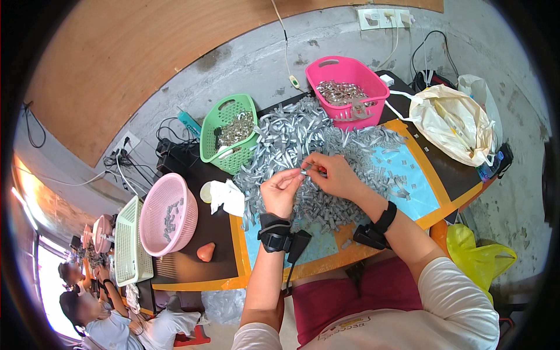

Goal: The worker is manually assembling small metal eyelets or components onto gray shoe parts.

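My left hand and my right hand meet over a big heap of small grey metal strips on the table. Together they pinch one small grey metal piece between their fingertips. Black bands sit on both wrists. Behind the heap stand a bright pink basket and a green basket, each holding shiny metal parts.
A round pink colander with a few grey pieces, a pale green crate, crumpled white tissue and a white plastic bag are on the table. A yellow bag hangs at the right. Other people sit far left.
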{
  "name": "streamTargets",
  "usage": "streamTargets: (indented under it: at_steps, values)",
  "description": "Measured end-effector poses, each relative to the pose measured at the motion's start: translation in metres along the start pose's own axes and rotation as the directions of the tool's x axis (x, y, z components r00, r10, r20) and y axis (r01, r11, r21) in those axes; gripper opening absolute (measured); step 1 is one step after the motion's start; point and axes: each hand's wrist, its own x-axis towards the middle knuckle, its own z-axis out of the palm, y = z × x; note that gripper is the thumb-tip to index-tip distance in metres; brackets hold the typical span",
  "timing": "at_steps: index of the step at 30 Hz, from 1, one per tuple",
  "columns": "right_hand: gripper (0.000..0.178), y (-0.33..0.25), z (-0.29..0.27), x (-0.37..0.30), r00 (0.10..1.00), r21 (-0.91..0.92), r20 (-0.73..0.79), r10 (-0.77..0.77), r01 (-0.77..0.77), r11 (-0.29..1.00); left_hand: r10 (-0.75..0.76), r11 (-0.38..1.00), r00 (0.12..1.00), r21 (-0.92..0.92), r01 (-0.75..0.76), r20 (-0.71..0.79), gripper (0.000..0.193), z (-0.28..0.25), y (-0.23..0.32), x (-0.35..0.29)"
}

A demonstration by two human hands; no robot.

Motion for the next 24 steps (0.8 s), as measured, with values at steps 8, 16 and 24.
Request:
streamTargets:
  at_steps: [8,16,24]
  values:
    - [0.020,0.001,0.002,-0.001,0.999,-0.089,0.005,-0.041,0.042,0.995,-0.022,1.000,1.000,-0.003,0.023,0.021,0.021,-0.004,-0.002,0.002]
    - [0.024,-0.003,-0.001,0.000,0.999,0.012,0.025,0.028,-0.028,1.000,0.005,1.000,0.996,-0.025,-0.003,0.091,0.023,0.001,0.000,0.001]
    - [0.026,0.000,0.003,0.000,0.999,0.173,0.042,0.022,-0.029,0.985,0.352,0.771,0.926,0.520,-0.368,0.133,0.032,0.007,0.000,-0.001]
